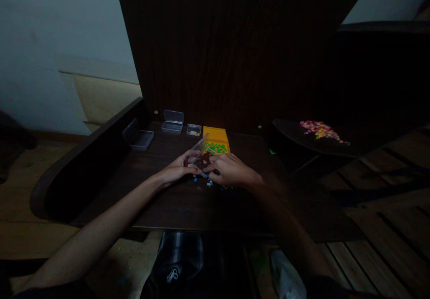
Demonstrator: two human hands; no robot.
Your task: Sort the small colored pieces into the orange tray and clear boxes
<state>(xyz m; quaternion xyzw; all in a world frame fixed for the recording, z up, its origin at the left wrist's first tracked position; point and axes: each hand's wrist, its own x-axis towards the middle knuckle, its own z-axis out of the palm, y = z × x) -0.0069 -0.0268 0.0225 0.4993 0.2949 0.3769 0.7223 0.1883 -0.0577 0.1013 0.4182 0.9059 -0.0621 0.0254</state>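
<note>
My left hand (177, 170) and my right hand (231, 171) meet at the middle of a dark wooden table (174, 205). Both close their fingers around a small clear plastic box (199, 154) with its lid tilted up; dark red small pieces lie inside it. A few tiny blue and yellow pieces (210, 183) lie on the table under my right hand. Just behind the hands stands an orange tray (217, 134) holding green pieces (217, 147).
Three more clear boxes sit at the table's back: an open one (138, 137) at left, a closed one (172, 121), a small one (194, 130). A pile of pink and yellow pieces (320, 130) lies on a dark surface to the right. Wooden floor lies around.
</note>
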